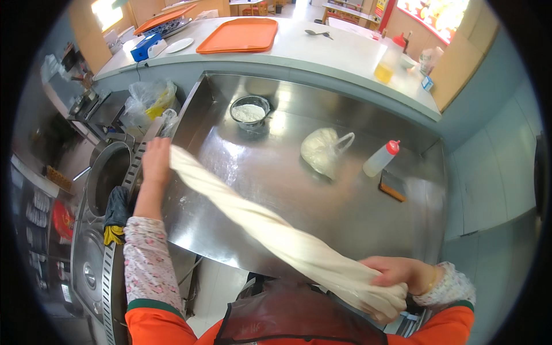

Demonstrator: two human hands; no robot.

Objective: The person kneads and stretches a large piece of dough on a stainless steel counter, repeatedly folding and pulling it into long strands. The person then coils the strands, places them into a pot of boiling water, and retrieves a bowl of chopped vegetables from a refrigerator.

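Observation:
A long, twisted rope of pale dough (267,228) stretches diagonally between my two hands, above the front of a stainless steel worktop (267,172). My left hand (156,161) grips its thinner end at the worktop's left edge. Close to my body on the right, my right hand (390,280) is closed around the thicker, folded end. Farther back on the steel sit a black-rimmed bowl of white flour (249,113) and a lump of dough in a clear plastic bag (321,148). A squeeze bottle with a red cap (381,158) lies tilted near a dough scraper (392,186).
Left of the worktop is a large metal pot (110,172), with a dark and yellow glove (115,215) on its near side. A white counter (297,47) behind holds an orange tray (239,35) and a bottle of yellow liquid (389,60). Raised steel walls border the worktop's back.

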